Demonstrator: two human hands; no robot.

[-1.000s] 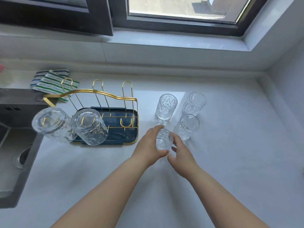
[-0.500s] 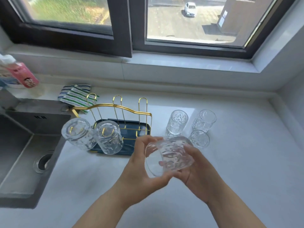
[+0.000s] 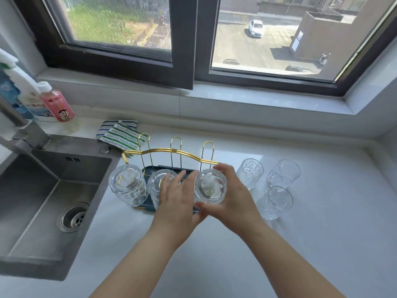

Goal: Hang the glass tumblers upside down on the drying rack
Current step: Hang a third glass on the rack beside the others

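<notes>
Pink bottle (image 3: 57,105) label bears unreadable writing.

The drying rack (image 3: 171,151) stands on the counter (image 3: 322,244), right of the sink (image 3: 43,201). Three upright tumblers (image 3: 250,172) stand right of it, a cloth (image 3: 120,134) behind.

White countertop (image 3: 322,244), steel sink (image 3: 43,190) at left, dark-framed window (image 3: 184,39), bright daylight

hands (image 3: 206,198) holding tumbler (image 3: 210,186), gold rack (image 3: 171,150)
</notes>
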